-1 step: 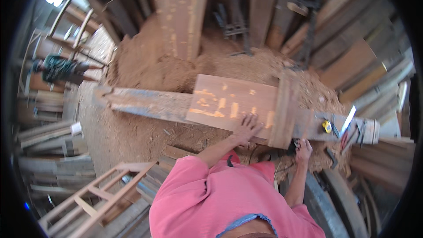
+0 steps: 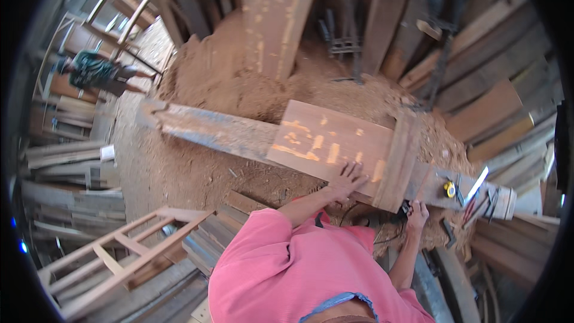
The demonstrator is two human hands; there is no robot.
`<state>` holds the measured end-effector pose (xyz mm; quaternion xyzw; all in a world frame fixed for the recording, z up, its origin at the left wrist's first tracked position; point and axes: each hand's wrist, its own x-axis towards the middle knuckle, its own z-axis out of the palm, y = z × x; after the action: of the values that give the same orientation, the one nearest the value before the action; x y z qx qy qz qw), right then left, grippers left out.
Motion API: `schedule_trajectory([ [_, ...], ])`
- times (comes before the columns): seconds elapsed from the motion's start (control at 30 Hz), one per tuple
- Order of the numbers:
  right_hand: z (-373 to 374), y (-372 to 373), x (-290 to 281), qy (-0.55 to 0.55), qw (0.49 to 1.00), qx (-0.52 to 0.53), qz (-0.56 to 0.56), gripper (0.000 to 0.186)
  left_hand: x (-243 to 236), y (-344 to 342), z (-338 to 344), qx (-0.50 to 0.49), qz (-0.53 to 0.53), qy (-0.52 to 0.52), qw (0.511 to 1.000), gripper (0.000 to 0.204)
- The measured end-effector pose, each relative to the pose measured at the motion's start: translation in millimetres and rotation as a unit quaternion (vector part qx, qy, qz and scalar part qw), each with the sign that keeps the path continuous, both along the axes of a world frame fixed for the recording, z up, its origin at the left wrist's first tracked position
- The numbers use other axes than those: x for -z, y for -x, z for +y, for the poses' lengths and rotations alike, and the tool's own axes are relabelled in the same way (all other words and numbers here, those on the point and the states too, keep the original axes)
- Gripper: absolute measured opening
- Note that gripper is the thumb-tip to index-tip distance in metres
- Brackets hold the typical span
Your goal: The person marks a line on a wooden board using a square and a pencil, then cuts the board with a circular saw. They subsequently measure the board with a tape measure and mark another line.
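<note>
"Reddish-brown, orange-patched rectangular wooden panel (image 2: 350, 134): grip?"
"Left hand (image 2: 349, 184) nearer, spread flat on its near edge. Right hand (image 2: 418, 215) curled at a small dark object (image 2: 407, 207); cannot tell if gripped."
"Lie?"
"Forward of left hand, long axis left-to-right."

A long worn beam (image 2: 216, 136) carries a wide board (image 2: 354, 130) and tape measure (image 2: 449, 189).
</note>
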<state>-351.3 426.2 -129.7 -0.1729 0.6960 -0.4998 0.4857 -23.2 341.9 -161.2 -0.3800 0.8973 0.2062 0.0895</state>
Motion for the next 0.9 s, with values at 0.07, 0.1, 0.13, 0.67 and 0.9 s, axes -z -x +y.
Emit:
schedule_trajectory([
  [0.07, -5, -16, -14, -0.006, 0.996, -0.059, 0.069, 0.018, 6, -4, 10, -0.029, 0.067, -0.007, 0.997, 0.123],
  [0.1, -10, -25, -11, 0.024, 0.989, -0.112, 0.096, 0.022, 7, -7, 17, -0.052, 0.080, 0.012, 0.995, 0.125],
  [0.13, -23, -40, -2, 0.015, 0.986, -0.133, 0.098, 0.024, 9, -15, 22, -0.054, 0.066, 0.000, 0.996, 0.124],
  [0.67, -196, -398, -131, 0.189, 0.759, -0.623, -0.004, 0.058, 40, -32, 35, -0.102, 0.241, -0.170, 0.950, 0.097],
  [0.9, -56, -123, -7, -0.123, 0.868, -0.434, 0.207, 0.036, 23, -23, 27, -0.006, 0.092, 0.024, 0.995, 0.085],
])
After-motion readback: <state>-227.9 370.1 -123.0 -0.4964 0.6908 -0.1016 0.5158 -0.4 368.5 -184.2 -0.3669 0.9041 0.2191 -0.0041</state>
